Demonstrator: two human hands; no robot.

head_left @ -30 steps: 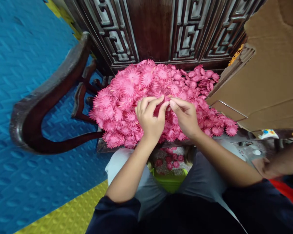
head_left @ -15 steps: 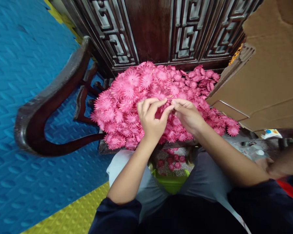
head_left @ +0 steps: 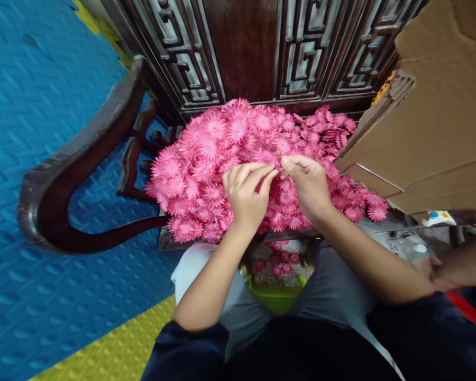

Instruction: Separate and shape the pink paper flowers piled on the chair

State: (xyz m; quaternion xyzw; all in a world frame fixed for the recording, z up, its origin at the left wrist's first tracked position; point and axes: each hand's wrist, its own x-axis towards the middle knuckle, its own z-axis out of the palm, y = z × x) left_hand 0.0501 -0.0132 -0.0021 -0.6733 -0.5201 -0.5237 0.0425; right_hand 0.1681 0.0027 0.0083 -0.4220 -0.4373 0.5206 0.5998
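A big heap of pink paper flowers (head_left: pixel 206 159) covers the seat of a dark carved wooden chair (head_left: pixel 246 47). My left hand (head_left: pixel 246 196) and my right hand (head_left: pixel 309 185) rest on the middle of the heap, fingertips meeting. Both pinch the same pink flower (head_left: pixel 277 170) between thumb and fingers. A green container (head_left: pixel 275 299) sits between my knees below the seat edge. Above it lies a speckled surface with a few more pink flowers (head_left: pixel 280 262).
The chair's curved armrest (head_left: pixel 75 174) sweeps out to the left over blue foam floor mats (head_left: pixel 35 132), with a yellow mat (head_left: pixel 115 349) nearer me. A large cardboard box (head_left: pixel 432 121) leans at the right. Another person's arm (head_left: pixel 456 267) reaches in at the right edge.
My two hands have shifted slightly while working the flower between their fingertips; the right hand has moved a little up and right. The heap is unchanged.
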